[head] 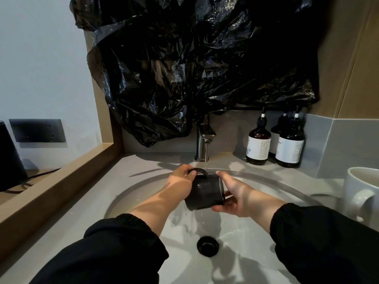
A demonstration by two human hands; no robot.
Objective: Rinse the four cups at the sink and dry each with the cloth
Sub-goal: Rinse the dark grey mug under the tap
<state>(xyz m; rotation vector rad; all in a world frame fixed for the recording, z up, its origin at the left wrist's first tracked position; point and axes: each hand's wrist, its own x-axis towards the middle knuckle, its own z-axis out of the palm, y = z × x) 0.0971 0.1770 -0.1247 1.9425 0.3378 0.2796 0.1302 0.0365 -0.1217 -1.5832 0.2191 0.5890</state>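
Black sleeves (114, 253) frame the bottom of the view, both arms reaching toward the faucet (203, 140). Directly under its running stream, a black mug (205, 191) lies on its side, handle up. The left hand (180, 179) curls round the base end, fingertips pinching by the handle. The right hand (235, 193) cups the rim end, thumb on top. Wet glaze is likely slick, so a loosened grip could drop the mug into the sink basin (143, 191) and chip it. Water striking the mug's curved side may splash the cuffs. A white mug (361, 193) stands well right of the faucet, where the right elbow could knock it.
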